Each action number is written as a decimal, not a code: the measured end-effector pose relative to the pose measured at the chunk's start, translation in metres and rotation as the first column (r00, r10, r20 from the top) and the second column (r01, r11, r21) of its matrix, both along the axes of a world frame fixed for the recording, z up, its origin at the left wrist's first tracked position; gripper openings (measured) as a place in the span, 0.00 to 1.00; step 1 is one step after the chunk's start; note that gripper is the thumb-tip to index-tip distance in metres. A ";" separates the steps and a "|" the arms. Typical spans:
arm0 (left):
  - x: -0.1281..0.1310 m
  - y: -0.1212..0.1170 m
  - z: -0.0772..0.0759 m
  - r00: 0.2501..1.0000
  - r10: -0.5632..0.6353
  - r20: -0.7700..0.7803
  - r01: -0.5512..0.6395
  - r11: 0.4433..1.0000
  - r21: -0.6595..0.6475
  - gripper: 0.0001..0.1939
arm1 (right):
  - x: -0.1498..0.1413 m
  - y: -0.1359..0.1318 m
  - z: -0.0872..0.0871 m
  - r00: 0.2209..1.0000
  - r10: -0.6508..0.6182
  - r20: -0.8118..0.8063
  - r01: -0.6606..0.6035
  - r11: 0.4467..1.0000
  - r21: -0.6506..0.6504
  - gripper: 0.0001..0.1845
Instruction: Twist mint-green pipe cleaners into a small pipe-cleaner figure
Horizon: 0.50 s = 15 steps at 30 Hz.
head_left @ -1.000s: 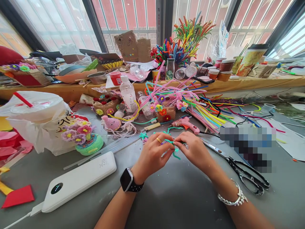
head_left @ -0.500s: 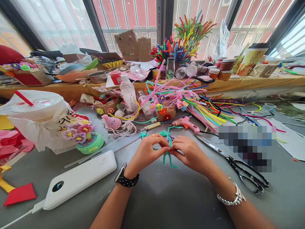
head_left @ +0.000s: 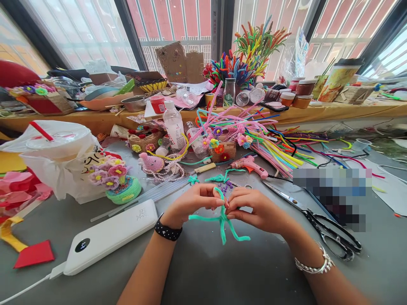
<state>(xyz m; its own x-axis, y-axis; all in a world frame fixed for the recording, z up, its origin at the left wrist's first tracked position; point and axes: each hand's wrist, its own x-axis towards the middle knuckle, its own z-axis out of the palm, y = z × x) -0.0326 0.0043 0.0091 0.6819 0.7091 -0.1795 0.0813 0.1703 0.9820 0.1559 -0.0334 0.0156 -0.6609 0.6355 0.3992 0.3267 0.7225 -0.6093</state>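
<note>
Fingers of the left hand (head_left: pixel 208 199) and the right hand (head_left: pixel 251 207) are meeting over the gray surface (head_left: pixel 203 271), both closed in a pinch on a green fuzzy-stem piece (head_left: pixel 222 219). Its upper end is curling between the hands, while its other ends are spreading out below the fingertips, one pointing left, one straight down and one bending right. Just beyond the hands, small purple bits (head_left: pixel 226 186) are lying near another green piece (head_left: pixel 218 178) and a small green star shape (head_left: pixel 193 180). A pink glue gun (head_left: pixel 249 166) is resting behind them, and black-handled scissors (head_left: pixel 318 228) are lying open beside the right forearm. A white power bank (head_left: pixel 111 237) is sitting left of the left wrist, near a potted flower craft (head_left: pixel 122 188). Pink, yellow and green stems (head_left: pixel 276 154) are fanning out behind the glue gun.
</note>
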 end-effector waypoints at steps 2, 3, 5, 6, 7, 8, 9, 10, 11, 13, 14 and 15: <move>0.003 0.000 -0.002 0.998 0.003 0.055 0.000 0.998 -0.058 0.13 | 0.001 0.000 0.000 1.000 -0.005 -0.021 0.005 1.000 -0.001 0.05; 0.005 0.000 -0.003 0.996 0.003 0.090 0.005 0.996 -0.091 0.12 | 0.001 0.000 0.000 1.000 -0.006 -0.028 0.006 1.000 -0.001 0.05; 0.007 -0.002 -0.003 0.987 0.006 0.164 0.018 0.989 -0.144 0.12 | 0.000 0.000 -0.001 0.999 -0.006 -0.035 0.006 1.000 -0.005 0.04; 0.008 -0.003 -0.002 0.981 0.008 0.193 0.024 0.987 -0.159 0.13 | 0.000 0.000 -0.001 0.999 -0.004 -0.032 0.004 1.000 -0.009 0.04; 0.008 -0.004 -0.002 0.977 0.009 0.213 0.027 0.986 -0.167 0.16 | -0.001 0.000 -0.001 1.000 0.001 -0.031 -0.001 1.000 -0.013 0.04; 0.008 -0.004 -0.001 0.975 0.013 0.222 0.025 0.986 -0.166 0.18 | -0.001 -0.001 0.000 0.999 0.006 -0.033 -0.007 1.000 -0.018 0.04; 0.009 -0.005 -0.001 0.974 0.021 0.225 0.016 0.987 -0.159 0.18 | -0.002 -0.001 0.000 0.999 0.012 -0.039 -0.013 1.000 -0.023 0.05; 0.009 -0.005 -0.001 0.973 0.034 0.230 0.001 0.988 -0.152 0.16 | -0.002 -0.001 0.000 0.999 0.018 -0.048 -0.020 0.999 -0.030 0.05; 0.009 -0.005 -0.002 0.969 0.054 0.241 -0.018 0.989 -0.148 0.12 | -0.002 -0.001 0.001 0.998 0.021 -0.060 -0.023 0.999 -0.037 0.05; 0.011 -0.005 -0.005 0.956 0.117 0.270 -0.074 0.983 -0.165 0.08 | -0.001 -0.002 0.001 0.996 0.014 -0.087 -0.018 0.999 -0.048 0.05; 0.012 -0.005 -0.007 0.947 0.156 0.281 -0.106 0.977 -0.183 0.07 | -0.001 -0.002 0.001 0.995 0.006 -0.097 -0.010 0.999 -0.051 0.05; 0.013 -0.004 -0.009 0.939 0.193 0.286 -0.137 0.969 -0.204 0.07 | 0.000 -0.002 0.000 0.994 -0.007 -0.106 0.002 0.999 -0.049 0.05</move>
<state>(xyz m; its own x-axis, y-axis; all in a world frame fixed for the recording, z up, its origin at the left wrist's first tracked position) -0.0199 0.0000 0.0003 0.5993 0.7919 -0.1175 -0.2581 0.3300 0.9080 0.1556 -0.0350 0.0158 -0.6134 0.6587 0.4357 0.2611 0.6898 -0.6752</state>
